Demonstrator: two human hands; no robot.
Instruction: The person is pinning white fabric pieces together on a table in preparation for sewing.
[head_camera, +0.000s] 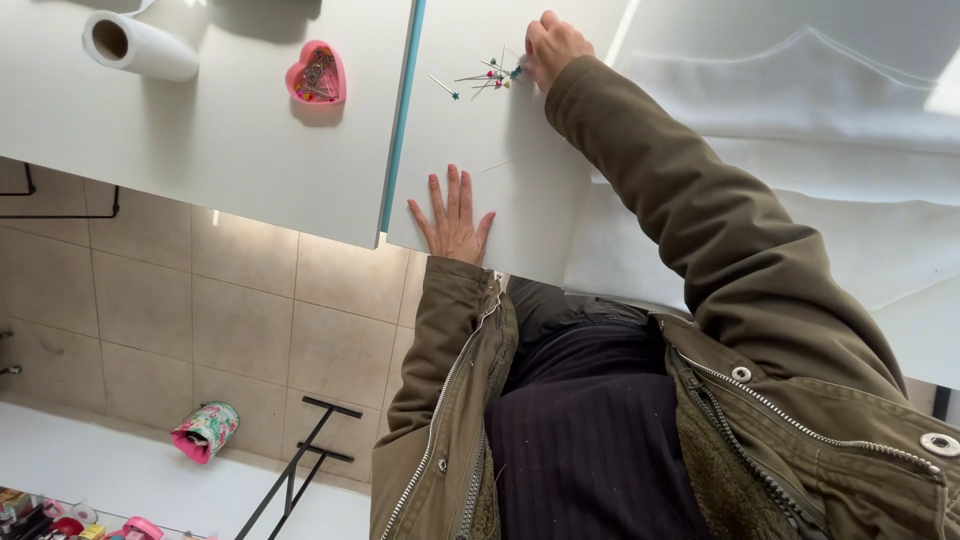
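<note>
Pins (485, 78) lie scattered on white table (250, 150), touching right hand (552, 45), fingers curled, grip unclear. Left hand (452, 215) spread flat, pressing sheet (480, 150). Best lift pins by their heads, singly.

My olive-green jacket sleeve (700, 200) crosses white fabric (800, 120); the pins (485, 78) carry coloured heads, and the heart-shaped dish (316, 74) is pink.
</note>
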